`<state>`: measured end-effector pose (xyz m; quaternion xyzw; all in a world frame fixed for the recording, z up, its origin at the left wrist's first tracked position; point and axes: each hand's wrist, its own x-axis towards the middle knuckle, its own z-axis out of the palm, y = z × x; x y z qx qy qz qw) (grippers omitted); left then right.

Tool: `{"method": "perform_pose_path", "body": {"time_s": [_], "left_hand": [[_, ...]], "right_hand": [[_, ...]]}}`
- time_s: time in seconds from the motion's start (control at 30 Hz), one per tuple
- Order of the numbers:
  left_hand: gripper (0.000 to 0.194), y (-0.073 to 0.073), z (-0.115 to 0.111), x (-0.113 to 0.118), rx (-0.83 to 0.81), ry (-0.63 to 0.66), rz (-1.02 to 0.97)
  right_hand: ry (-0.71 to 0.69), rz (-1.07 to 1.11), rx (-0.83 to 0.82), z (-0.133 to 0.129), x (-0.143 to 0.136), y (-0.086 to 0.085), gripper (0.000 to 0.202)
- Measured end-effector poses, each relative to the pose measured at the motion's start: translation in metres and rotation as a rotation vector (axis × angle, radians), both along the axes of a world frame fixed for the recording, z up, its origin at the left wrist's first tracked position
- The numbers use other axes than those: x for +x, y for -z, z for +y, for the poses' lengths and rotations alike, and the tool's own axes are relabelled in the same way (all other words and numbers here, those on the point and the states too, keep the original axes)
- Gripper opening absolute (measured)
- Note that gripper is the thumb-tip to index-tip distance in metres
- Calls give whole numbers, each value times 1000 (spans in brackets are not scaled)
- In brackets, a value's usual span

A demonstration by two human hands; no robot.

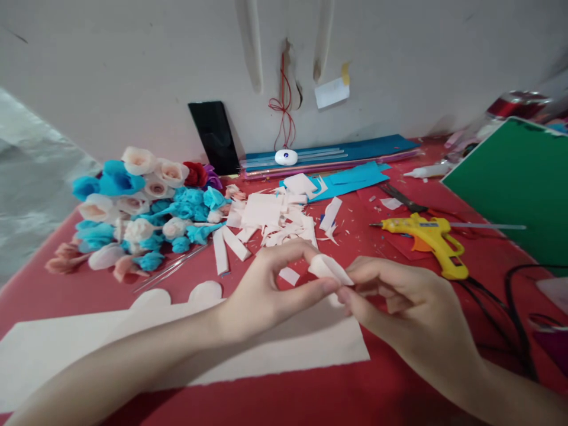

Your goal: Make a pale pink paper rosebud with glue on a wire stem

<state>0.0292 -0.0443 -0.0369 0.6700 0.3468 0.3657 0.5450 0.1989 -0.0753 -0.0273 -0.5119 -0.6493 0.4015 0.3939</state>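
Observation:
Between my two hands is a small white paper petal (331,269), curled along its length. My left hand (270,284) pinches its left side between thumb and fingers. At the petal's right end, my right hand (403,302) grips it with thumb and fingertips. Beneath my hands lies a long white paper sheet (284,349). Two rounded white paper pieces (151,299) rest along the sheet's far edge, left of my left hand. Beyond the hands is a heap of white paper scraps (284,219).
Blue, white and pink paper flowers (146,219) crowd the left. A yellow glue gun (426,236) with a black cable lies right, near scissors (399,195) and a green board (510,183). A black phone (215,136) leans on the wall; blue paper (350,177) lies behind the scraps.

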Motion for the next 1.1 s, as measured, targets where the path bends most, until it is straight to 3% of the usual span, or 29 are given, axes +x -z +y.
{"method": "perform_pose_path", "body": {"time_s": [0.13,0.27,0.7,0.83,0.93,1.1], "left_hand": [[12,1,0,2,-95,23,-76],[9,2,-1,2,-90,46,-145],[8,2,-3,3,-95,6,-127],[8,12,-3,2,60,-45,-107],[25,21,-1,0,193,-25,-129],[37,22,3,-2,214,-32,-92]], "right_hand": [[-15,-20,-7,-1,2,1,13],[-21,-38,-10,-1,2,1,13],[-28,0,-42,0,2,2,14],[-40,52,-105,2,2,1,12],[-43,94,-145,3,2,0,11],[-48,135,-188,2,5,-1,7]]}}
